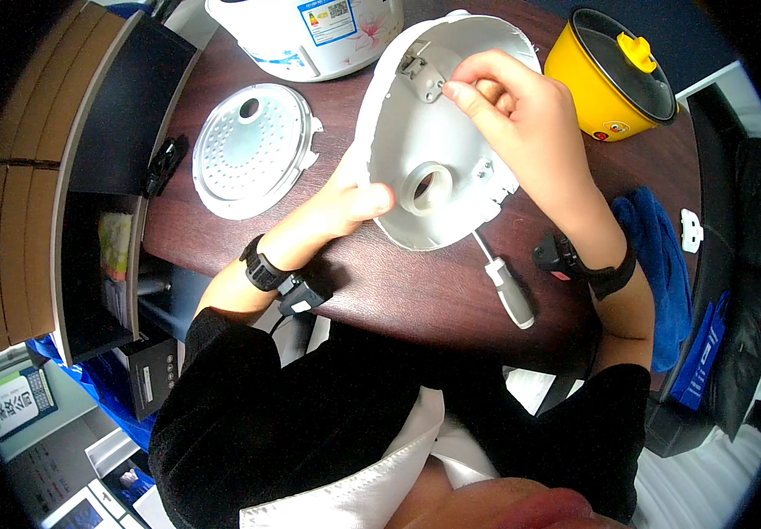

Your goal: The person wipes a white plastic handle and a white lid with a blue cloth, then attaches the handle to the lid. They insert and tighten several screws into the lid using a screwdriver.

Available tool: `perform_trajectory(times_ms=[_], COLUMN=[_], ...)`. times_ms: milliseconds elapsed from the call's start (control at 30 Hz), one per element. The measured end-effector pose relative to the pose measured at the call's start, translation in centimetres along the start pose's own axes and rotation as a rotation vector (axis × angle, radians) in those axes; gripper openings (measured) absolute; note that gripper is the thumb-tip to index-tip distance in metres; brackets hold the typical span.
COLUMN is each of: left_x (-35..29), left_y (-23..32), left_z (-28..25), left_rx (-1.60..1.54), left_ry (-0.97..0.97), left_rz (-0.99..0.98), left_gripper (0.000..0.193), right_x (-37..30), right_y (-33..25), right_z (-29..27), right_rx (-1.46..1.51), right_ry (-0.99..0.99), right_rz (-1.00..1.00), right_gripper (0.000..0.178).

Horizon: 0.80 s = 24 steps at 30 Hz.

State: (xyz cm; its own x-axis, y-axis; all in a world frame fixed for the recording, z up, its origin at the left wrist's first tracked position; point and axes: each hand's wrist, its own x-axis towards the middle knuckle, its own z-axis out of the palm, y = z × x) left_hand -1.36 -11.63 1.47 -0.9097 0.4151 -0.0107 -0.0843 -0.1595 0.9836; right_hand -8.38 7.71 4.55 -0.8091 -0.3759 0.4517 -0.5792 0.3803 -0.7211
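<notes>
A white plastic rice cooker lid (402, 145), its hollow inside facing me, is tilted up over the table. My left hand (351, 203) grips its lower left rim, thumb over the edge and fingers hidden behind. Above it, my right hand (534, 110) has thumb and forefinger pinched together beside a small metal bracket (429, 85) inside the lid; whatever they hold is too small to make out. Low in the lid sits a round white ring (427, 188). A screwdriver (508, 291) with a grey and white handle lies below the lid, its shaft pointing up toward it.
A round perforated inner cover (252, 163) lies at left on the dark wooden table (380, 282). Behind stands a white rice cooker body (266, 44); at far right, a yellow pot (574, 84). A blue cloth (658, 273) and a small white part (690, 231) lie at right.
</notes>
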Motion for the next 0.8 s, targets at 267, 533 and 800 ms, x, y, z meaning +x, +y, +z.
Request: perform_trajectory(times_ms=[267, 533, 800], left_x=[0.0, 0.3, -0.1], left_y=[-1.1, -1.2, -1.2], left_z=[-0.7, -0.7, -1.4], left_rx=[0.042, 0.036, 0.078], left_ry=[-0.004, -0.019, -0.041], left_rz=[0.001, -0.013, -0.088], left_gripper=[0.108, 0.109, 0.11], right_x=[0.1, -0.1, -0.3], right_y=[0.3, 0.5, 0.0], right_z=[0.3, 0.6, 0.2], right_rx=[-0.243, -0.332, -0.415], right_ry=[0.123, 0.137, 0.093], right_rz=[-0.31, -0.359, -0.394], right_gripper=[0.007, 0.009, 0.012])
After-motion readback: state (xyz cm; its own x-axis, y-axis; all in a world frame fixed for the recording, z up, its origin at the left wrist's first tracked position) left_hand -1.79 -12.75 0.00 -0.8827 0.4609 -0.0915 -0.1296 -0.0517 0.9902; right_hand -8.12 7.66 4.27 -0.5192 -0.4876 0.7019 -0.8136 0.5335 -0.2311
